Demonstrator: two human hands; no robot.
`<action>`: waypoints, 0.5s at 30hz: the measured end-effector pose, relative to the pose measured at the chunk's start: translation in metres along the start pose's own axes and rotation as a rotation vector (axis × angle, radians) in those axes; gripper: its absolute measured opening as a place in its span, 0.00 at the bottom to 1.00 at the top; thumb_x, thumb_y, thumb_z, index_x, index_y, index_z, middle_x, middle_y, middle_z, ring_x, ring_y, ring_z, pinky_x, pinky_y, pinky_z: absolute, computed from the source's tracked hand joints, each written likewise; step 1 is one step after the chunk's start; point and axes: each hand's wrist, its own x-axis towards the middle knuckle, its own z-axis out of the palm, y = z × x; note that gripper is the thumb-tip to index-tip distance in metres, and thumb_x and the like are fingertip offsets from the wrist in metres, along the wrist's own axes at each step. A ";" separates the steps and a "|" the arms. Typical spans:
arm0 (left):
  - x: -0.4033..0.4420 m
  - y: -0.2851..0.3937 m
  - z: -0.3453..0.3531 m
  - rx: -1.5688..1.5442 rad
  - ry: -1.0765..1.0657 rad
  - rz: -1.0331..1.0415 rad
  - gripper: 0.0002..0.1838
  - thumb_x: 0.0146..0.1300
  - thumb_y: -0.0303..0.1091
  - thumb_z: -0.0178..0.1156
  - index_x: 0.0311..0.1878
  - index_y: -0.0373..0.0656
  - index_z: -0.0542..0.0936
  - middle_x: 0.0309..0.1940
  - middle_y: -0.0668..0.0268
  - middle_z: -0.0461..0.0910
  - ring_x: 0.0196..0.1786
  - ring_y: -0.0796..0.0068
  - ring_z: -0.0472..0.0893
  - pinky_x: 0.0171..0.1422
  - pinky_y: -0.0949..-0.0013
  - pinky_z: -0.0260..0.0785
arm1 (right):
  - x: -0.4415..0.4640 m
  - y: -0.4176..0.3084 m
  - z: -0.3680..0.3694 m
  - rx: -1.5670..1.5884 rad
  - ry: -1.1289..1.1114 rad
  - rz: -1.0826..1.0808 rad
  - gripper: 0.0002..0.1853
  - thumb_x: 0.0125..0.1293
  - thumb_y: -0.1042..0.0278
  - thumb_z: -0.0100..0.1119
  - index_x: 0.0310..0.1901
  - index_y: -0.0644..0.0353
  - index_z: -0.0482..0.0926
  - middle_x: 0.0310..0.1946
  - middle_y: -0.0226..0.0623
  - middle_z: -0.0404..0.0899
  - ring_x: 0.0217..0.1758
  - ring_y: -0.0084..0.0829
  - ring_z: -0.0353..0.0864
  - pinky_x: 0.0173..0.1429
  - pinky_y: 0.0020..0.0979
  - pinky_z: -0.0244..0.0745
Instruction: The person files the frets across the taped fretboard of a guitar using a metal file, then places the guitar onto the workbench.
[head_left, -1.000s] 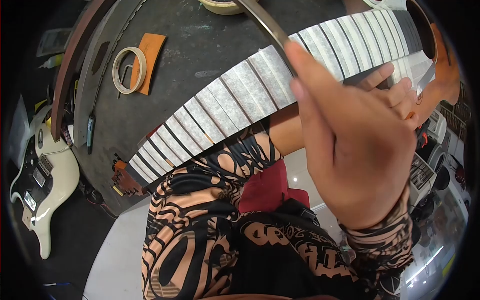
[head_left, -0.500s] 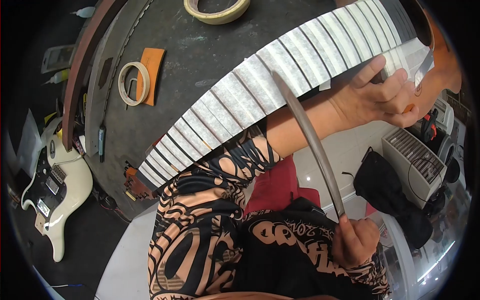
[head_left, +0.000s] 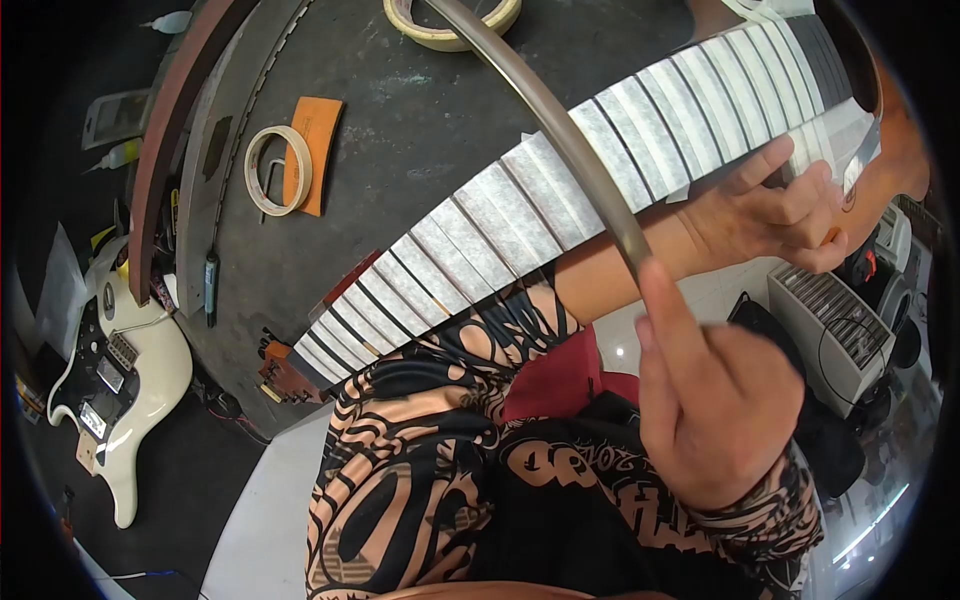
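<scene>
At a dark counter (head_left: 400, 120), a person in black-and-tan patterned sleeves works with both hands over a guitar neck (head_left: 505, 225), its fretboard masked in white strips parted by dark lines. The right hand (head_left: 725, 410), on the near side of the neck, closes around the end of a long metal file (head_left: 626, 238), index finger extended along it. From there the file slants forward across the middle of the fretboard and out of the top of view; whether it touches the strips cannot be told. The left forearm passes along the neck's near side, bringing the left hand (head_left: 790, 210) close to the orange-brown guitar body (head_left: 905, 145), palm turned up and fingers half curled; whether they grip anything cannot be told. The headstock (head_left: 290, 375) points to the lower left. Beyond the neck, a tape roll (head_left: 252, 178) overlaps an orange piece (head_left: 320, 155), with another roll (head_left: 430, 41) near the file.
</scene>
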 end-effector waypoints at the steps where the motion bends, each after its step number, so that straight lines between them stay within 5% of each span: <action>1: -0.002 -0.001 -0.001 0.005 -0.009 0.006 0.23 0.60 0.47 0.59 0.54 0.68 0.59 0.53 0.75 0.64 0.66 0.72 0.63 0.73 0.45 0.54 | 0.016 -0.005 -0.002 -0.028 -0.029 0.006 0.23 0.55 0.80 0.66 0.55 0.60 0.81 0.15 0.31 0.66 0.15 0.30 0.66 0.23 0.31 0.63; 3: -0.004 -0.006 -0.003 0.022 -0.016 0.008 0.23 0.60 0.48 0.58 0.55 0.68 0.59 0.53 0.76 0.64 0.67 0.72 0.62 0.73 0.45 0.54 | 0.044 -0.013 0.007 -0.062 -0.066 0.008 0.22 0.57 0.80 0.66 0.55 0.59 0.81 0.14 0.31 0.65 0.15 0.30 0.65 0.22 0.30 0.63; 6: -0.001 -0.009 -0.003 0.029 -0.025 0.024 0.23 0.61 0.48 0.58 0.56 0.69 0.59 0.54 0.76 0.64 0.67 0.73 0.62 0.73 0.46 0.54 | 0.057 -0.014 0.021 0.331 0.302 -0.039 0.22 0.57 0.80 0.66 0.55 0.56 0.82 0.14 0.29 0.66 0.15 0.28 0.65 0.23 0.30 0.63; 9: 0.002 -0.005 -0.004 0.047 -0.051 0.047 0.23 0.61 0.49 0.57 0.56 0.70 0.59 0.54 0.76 0.64 0.68 0.73 0.61 0.74 0.46 0.54 | 0.018 0.001 0.004 0.018 0.084 -0.083 0.22 0.56 0.81 0.65 0.55 0.61 0.81 0.18 0.32 0.72 0.18 0.28 0.69 0.24 0.29 0.64; 15: 0.001 -0.002 -0.005 0.017 -0.076 0.018 0.25 0.60 0.50 0.60 0.56 0.71 0.59 0.54 0.77 0.63 0.67 0.74 0.62 0.74 0.47 0.54 | -0.116 0.022 0.006 0.124 0.034 -0.042 0.25 0.49 0.83 0.64 0.53 0.65 0.79 0.24 0.37 0.75 0.21 0.37 0.70 0.28 0.38 0.65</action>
